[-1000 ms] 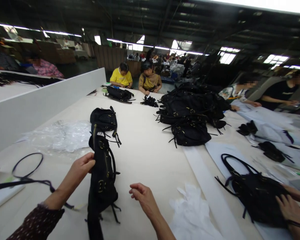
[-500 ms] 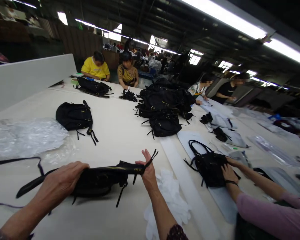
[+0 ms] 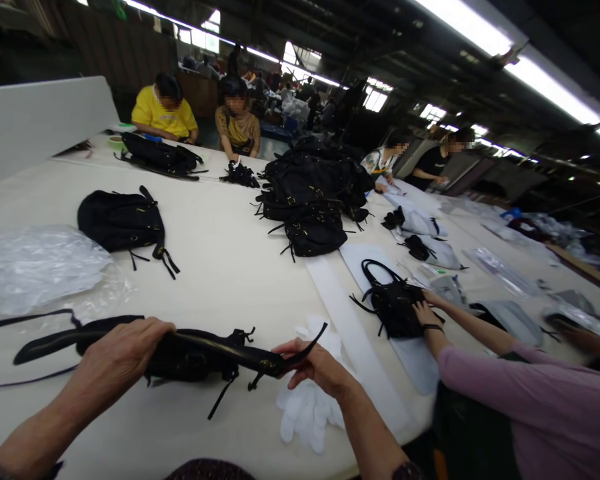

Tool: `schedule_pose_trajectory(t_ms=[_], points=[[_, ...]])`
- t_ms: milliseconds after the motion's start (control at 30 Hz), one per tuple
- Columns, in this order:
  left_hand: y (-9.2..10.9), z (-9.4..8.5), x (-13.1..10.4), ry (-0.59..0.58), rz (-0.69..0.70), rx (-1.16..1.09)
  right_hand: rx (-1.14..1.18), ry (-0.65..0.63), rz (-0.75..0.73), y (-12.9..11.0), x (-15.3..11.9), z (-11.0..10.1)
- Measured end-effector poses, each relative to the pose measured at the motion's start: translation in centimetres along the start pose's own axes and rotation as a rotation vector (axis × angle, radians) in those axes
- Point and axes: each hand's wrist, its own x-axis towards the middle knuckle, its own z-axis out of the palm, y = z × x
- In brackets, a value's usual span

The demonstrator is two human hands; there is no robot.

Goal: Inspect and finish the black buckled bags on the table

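Observation:
A black bag (image 3: 190, 360) with a long zipped edge is stretched sideways just above the pale table. My left hand (image 3: 130, 350) is closed over its top edge, left of the middle. At the bag's right end, my right hand (image 3: 313, 367) grips the zip end and a dangling strap between thumb and fingers. Thin straps hang from the bag and trail off to the left. White gloves (image 3: 310, 407) lie on the table under my right hand.
A black bag (image 3: 123, 220) and clear plastic bags (image 3: 40, 270) lie at left. A pile of black bags (image 3: 315, 180) stands mid-table. At right, a co-worker in a lilac sleeve (image 3: 485, 373) handles a black handbag (image 3: 397, 307). Other people sit behind.
My right hand has turned from upright to reaching leftward, and the bag's right end has dipped. The view has shifted right, and the co-worker still handles the handbag.

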Motion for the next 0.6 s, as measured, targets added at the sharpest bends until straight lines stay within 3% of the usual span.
schedule_pose_trajectory(t_ms=[200,367,467,600], points=[[-0.2,0.1,0.2,0.019,0.06,-0.049,-0.136,-0.172,0.134,0.4,-1.2,1.1],[-0.4,0.5,-0.2,0.021,0.064,-0.048,-0.088,-0.244,0.144,1.3,-1.6,2.4],[-0.7,0.7,-0.4,0.048,0.065,-0.041,-0.075,-0.224,0.128,1.6,-1.5,3.1],[0.0,-0.1,-1.1,0.157,0.087,-0.051,-0.122,-0.093,0.081,1.8,-1.5,4.5]])
